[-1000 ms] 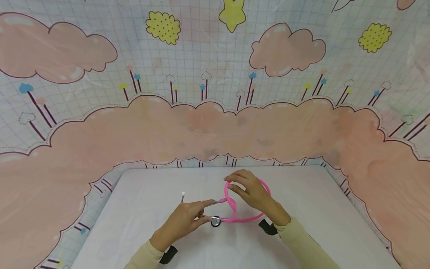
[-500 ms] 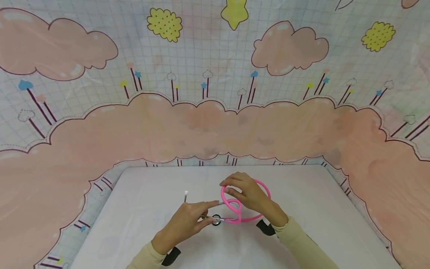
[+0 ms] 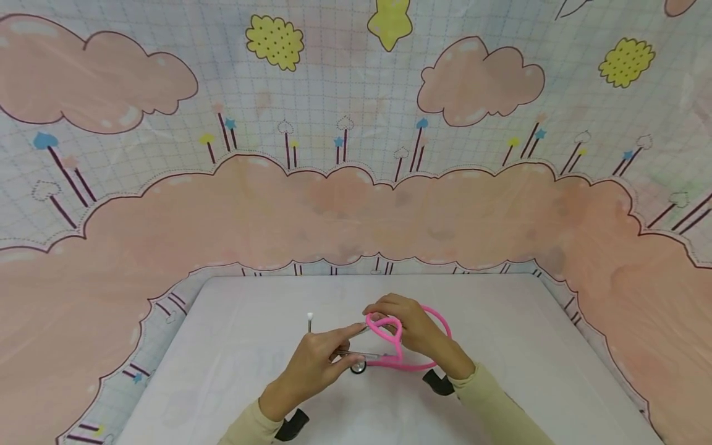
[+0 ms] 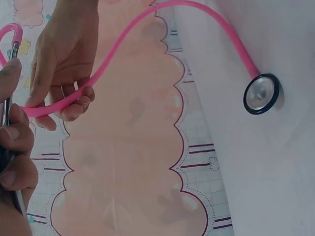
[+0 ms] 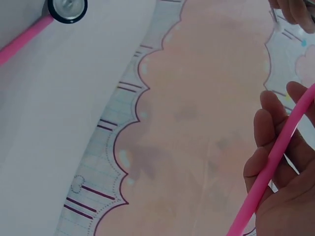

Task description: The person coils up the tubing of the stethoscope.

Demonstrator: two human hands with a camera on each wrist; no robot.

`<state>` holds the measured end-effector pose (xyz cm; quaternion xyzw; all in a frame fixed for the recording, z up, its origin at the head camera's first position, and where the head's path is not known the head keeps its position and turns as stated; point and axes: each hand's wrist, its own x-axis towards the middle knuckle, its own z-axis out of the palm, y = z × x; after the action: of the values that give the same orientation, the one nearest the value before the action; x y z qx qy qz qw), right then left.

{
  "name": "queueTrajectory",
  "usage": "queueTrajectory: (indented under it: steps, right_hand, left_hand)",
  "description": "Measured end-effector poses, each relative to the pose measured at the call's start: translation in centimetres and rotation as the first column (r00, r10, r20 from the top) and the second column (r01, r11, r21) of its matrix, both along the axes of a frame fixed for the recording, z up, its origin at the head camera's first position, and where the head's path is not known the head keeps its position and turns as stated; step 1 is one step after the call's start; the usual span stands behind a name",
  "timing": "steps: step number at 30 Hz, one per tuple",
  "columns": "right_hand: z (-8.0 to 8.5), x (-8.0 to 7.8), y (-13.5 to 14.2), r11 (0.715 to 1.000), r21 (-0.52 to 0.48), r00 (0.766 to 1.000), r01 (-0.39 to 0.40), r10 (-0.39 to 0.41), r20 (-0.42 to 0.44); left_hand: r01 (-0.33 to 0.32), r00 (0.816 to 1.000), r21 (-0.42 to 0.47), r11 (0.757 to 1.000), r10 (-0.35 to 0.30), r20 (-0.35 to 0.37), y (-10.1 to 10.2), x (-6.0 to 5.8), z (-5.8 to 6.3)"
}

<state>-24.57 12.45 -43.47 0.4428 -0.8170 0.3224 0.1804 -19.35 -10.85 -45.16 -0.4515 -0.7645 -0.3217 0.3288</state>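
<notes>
one looped stethoscope (image 5: 271,164), pink and silver

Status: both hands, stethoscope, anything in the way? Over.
Left hand grips metal ear tubes. Right hand holds pink tubing, looped between hands. Chest piece in neither hand. No obstruction seen.

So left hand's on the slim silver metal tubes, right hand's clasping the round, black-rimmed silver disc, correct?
Not the disc: the right hand holds the smooth pink flexible tubing, per the right wrist view. Left hand on the metal tubes stands.
</notes>
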Motion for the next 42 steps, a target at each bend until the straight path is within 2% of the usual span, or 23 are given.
queueTrajectory:
  steps: [7, 12, 16, 24, 30, 37, 42]
  right_hand:
    - [-0.6, 0.1, 0.0, 1.0, -0.012, 1.0, -0.005, 0.005, 0.011]
    - [-0.7, 0.4, -0.2, 0.999, -0.02, 0.995, 0.032, -0.03, 0.095]
    - [-1.0, 0.5, -0.5, 0.997, -0.037, 0.988, 0.063, -0.058, 0.14]
    - [-2.2, -0.1, -0.8, 0.986, -0.154, 0.993, 0.069, -0.053, 0.105]
    - [-2.6, -0.1, -0.5, 0.986, -0.139, 0.987, 0.095, -0.075, 0.14]
    - [-2.7, 0.1, -0.1, 0.985, -0.081, 0.977, 0.155, -0.14, 0.162]
    - [-3.0, 0.1, 0.2, 0.976, -0.053, 0.969, 0.213, -0.205, 0.135]
  left_hand:
    - [-0.016, 0.998, 0.035, 0.999, 0.014, 0.067, 0.3, -0.1, -0.4]
    - [-0.004, 0.999, 0.061, 0.998, 0.002, 0.039, 0.5, -0.3, -0.6]
    - [-0.018, 0.999, 0.119, 0.993, 0.014, 0.037, 0.6, -0.4, -0.5]
    - [-0.051, 0.993, 0.259, 0.965, 0.021, 0.115, 0.3, -0.8, 0.4]
    - [-0.066, 0.992, 0.278, 0.958, 0.032, 0.123, -0.1, -1.0, 0.6]
    - [-0.153, 0.981, 0.308, 0.939, 0.107, 0.162, -0.5, -1.5, 0.6]
    - [-0.219, 0.972, 0.338, 0.915, 0.174, 0.158, -0.8, -1.9, 0.5]
